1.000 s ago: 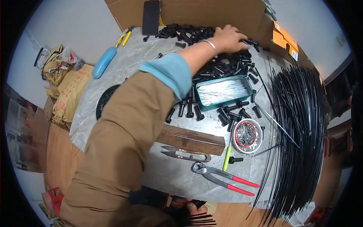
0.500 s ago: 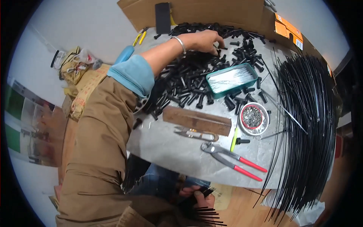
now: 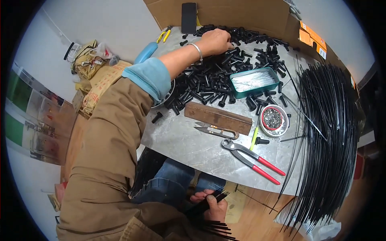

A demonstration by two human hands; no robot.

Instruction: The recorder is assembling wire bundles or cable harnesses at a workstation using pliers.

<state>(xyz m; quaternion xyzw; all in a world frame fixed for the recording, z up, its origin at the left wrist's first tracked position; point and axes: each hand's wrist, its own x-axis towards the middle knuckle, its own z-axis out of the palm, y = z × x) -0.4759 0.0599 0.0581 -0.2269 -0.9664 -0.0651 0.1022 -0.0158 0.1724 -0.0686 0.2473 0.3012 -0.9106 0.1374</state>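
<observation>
My left hand (image 3: 216,41) reaches across the table to the far side of a heap of black bolt-like pieces (image 3: 207,78). Its fingers curl down over the heap and are mostly hidden, so anything in them cannot be made out. Low in the view, close to my lap, my right hand (image 3: 217,209) is closed round a bundle of thin black rods (image 3: 209,204), whose ends stick out on both sides. A green tray (image 3: 254,91) of fine silvery pins stands among the bolts.
A rusty metal bar (image 3: 219,118), thread snips (image 3: 217,131), red-handled pincers (image 3: 253,162) and a white bowl of metal bits (image 3: 276,130) lie nearer. Long black rods (image 3: 327,140) cover the right side. A cardboard wall (image 3: 245,16) and a phone (image 3: 189,18) are behind.
My left hand has turned and its fingers have curled down out of sight at the heap's far side. The view has shifted a little; my right hand keeps its bundle.
</observation>
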